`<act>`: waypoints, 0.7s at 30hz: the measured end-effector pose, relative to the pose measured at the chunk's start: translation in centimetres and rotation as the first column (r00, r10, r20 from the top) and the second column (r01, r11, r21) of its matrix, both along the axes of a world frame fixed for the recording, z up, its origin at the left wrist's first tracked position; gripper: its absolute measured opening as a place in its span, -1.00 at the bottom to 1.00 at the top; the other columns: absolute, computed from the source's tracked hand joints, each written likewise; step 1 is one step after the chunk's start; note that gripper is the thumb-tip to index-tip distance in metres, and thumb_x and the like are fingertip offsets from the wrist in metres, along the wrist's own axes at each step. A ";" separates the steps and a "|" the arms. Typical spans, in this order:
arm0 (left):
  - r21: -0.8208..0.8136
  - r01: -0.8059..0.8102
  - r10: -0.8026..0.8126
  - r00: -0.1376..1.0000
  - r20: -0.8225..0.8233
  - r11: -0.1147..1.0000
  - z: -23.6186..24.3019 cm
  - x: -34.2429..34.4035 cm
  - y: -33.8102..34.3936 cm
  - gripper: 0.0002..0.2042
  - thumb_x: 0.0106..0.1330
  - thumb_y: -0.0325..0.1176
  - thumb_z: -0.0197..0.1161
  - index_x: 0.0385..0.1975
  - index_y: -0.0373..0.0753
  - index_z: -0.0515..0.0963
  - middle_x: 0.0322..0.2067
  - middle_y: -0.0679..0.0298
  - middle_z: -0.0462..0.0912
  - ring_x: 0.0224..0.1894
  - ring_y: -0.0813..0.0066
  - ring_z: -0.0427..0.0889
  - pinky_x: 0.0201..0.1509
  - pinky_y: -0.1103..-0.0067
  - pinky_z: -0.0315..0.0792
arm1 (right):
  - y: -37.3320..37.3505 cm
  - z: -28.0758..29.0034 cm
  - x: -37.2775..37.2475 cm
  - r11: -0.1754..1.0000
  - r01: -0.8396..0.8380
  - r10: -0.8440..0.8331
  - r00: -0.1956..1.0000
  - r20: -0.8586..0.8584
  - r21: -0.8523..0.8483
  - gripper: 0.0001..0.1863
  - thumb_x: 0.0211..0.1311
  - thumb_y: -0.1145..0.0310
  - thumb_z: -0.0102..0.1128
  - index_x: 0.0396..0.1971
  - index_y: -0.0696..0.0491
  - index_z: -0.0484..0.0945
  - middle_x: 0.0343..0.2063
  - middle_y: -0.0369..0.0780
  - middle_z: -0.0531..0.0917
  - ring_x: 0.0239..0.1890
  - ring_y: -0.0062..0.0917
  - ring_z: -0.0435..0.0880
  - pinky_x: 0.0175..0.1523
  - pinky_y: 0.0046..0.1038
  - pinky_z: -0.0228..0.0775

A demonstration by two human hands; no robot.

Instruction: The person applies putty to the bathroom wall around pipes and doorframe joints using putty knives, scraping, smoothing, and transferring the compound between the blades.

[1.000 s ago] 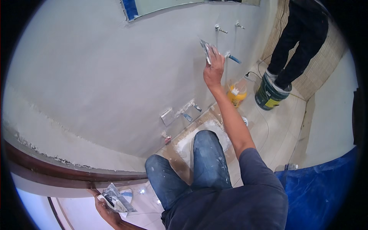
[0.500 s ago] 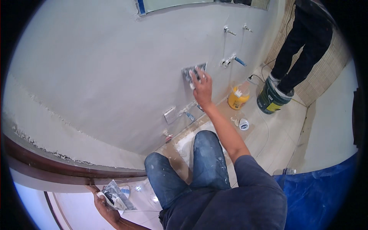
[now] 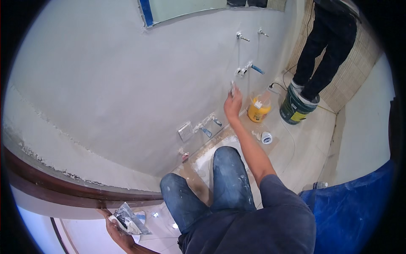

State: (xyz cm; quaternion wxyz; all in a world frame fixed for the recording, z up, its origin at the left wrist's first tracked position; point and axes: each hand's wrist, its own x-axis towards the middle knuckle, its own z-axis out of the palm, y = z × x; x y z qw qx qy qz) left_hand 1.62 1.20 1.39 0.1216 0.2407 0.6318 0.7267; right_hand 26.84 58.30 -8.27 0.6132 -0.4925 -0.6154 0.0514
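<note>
Grey wall (image 3: 118, 93) backs the right hand's (image 3: 233, 105) scraper (image 3: 232, 87), visible long axis pointing upward.

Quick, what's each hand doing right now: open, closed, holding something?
Left hand: holding a putty-smeared blade.
Right hand: closed on a flat tool, seen nearly edge-on.

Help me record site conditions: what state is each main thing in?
Right grip, closed on a thin tool seen edge-on.
Left grip, closed on a flat tool smeared white.
Wall, mostly smooth, ragged along its lower left.
Jeans, spotted with white; knees bent.
Yellow tub, upright.
Green bucket, upright, another person standing on or in it.
Upper blue pipe stub, jutting from the wall.
Blue sheet, creased.
</note>
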 end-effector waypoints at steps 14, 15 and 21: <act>-0.092 -0.041 0.034 0.997 -0.073 0.995 -0.1 0.1 1.0 -0.26 0.32 -0.24 -0.14 0.50 -0.44 -0.05 0.50 -0.17 0.00 0.55 0.13 0.00 0.55 0.42 -0.12 | -2.3 0.2 -7.7 0.998 -0.012 0.009 0.999 -0.040 -0.068 -0.36 0.21 0.52 0.11 0.35 0.17 0.32 0.26 -0.01 0.43 0.24 -0.01 0.36 0.37 -0.11 0.17; -0.105 -0.058 0.049 0.995 -0.086 0.993 0.2 0.4 1.2 -0.26 0.32 -0.24 -0.14 0.50 -0.44 -0.05 0.50 -0.16 0.00 0.55 0.14 0.01 0.55 0.42 -0.12 | -4.9 0.0 -8.9 0.998 -0.034 0.031 0.999 0.044 0.047 -0.32 0.17 0.55 0.12 0.36 0.16 0.30 0.27 -0.04 0.40 0.23 -0.02 0.33 0.37 -0.10 0.15; -0.095 -0.058 0.045 0.991 -0.129 0.994 -0.6 -0.6 -0.1 -0.26 0.32 -0.23 -0.15 0.51 -0.42 -0.05 0.51 -0.13 0.01 0.54 0.14 0.03 0.54 0.43 -0.11 | -13.3 0.2 -8.1 0.885 -0.461 0.458 0.838 0.295 -0.065 -0.42 0.17 0.53 0.11 0.27 0.14 0.42 0.16 -0.01 0.50 0.10 -0.03 0.44 0.25 -0.12 0.29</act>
